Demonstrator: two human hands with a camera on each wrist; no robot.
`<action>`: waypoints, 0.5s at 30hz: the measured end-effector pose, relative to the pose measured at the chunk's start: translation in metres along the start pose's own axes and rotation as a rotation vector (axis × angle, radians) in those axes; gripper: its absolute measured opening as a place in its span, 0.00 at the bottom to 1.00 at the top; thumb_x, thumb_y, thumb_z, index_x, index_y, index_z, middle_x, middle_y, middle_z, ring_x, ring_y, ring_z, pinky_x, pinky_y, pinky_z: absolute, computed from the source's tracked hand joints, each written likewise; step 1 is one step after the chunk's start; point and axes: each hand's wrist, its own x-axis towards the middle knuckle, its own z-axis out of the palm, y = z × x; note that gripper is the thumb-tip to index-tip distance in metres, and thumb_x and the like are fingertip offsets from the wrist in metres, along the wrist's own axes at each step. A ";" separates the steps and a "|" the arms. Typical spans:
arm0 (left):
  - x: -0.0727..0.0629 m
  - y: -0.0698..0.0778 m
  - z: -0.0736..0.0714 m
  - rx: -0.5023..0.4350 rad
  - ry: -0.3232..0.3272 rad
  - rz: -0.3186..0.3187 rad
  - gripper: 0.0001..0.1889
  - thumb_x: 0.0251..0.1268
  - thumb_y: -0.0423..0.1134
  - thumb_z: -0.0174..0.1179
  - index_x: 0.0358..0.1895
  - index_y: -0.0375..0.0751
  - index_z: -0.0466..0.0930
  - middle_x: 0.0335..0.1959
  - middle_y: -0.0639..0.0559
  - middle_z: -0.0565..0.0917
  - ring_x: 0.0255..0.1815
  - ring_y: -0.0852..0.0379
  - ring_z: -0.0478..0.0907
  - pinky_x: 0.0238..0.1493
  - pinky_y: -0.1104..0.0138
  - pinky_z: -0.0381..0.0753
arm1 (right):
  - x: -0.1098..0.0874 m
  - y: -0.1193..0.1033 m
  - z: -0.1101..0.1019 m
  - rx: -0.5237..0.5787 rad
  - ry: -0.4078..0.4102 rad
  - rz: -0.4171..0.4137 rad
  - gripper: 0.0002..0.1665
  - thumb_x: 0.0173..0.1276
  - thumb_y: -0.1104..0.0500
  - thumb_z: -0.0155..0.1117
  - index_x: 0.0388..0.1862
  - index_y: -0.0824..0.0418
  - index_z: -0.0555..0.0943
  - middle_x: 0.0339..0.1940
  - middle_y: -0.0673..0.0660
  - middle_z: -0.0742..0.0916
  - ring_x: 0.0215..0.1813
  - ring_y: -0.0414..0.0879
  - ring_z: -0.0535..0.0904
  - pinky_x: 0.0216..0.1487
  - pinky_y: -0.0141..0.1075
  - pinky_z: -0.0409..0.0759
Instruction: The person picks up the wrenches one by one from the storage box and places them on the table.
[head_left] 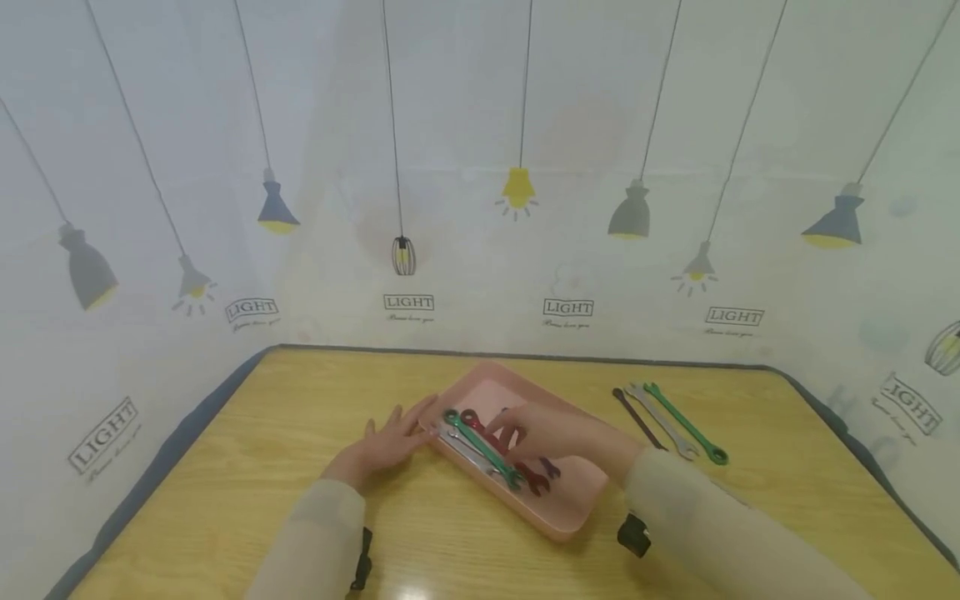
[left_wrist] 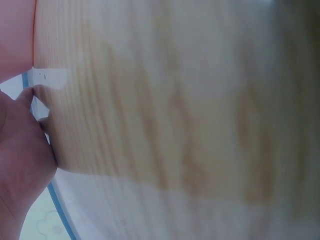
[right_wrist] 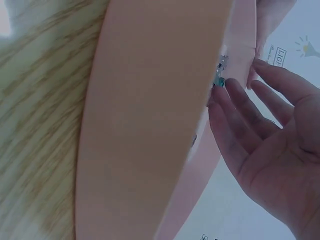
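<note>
A pink tray [head_left: 517,375] stands at an angle on the table. Inside lie a green wrench [head_left: 483,450], a silver wrench [head_left: 467,454], a red wrench [head_left: 534,479] and a dark wrench [head_left: 551,468]. My left hand [head_left: 390,442] is spread beside the tray, its fingertips against the left rim. Over the middle of the tray, my right hand [head_left: 547,429] reaches down with bent fingers near the red wrench. In the right wrist view, the thumb and fingers [right_wrist: 245,125] look loosely bent and apart; the hand and the tray wall hide part of the wrenches.
Right of the tray, a dark wrench [head_left: 637,417], a silver wrench [head_left: 663,421] and a green wrench [head_left: 686,425] lie side by side on the wooden table [head_left: 300,417]. A lamp-printed white curtain [head_left: 465,125] surrounds the table's back and sides.
</note>
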 end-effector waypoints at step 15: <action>0.003 -0.001 0.001 -0.005 -0.006 -0.008 0.34 0.77 0.58 0.40 0.80 0.56 0.43 0.79 0.46 0.48 0.77 0.35 0.33 0.66 0.34 0.22 | 0.034 -0.009 0.012 -0.130 -0.091 0.013 0.24 0.64 0.61 0.69 0.60 0.49 0.79 0.44 0.44 0.85 0.46 0.39 0.79 0.50 0.33 0.79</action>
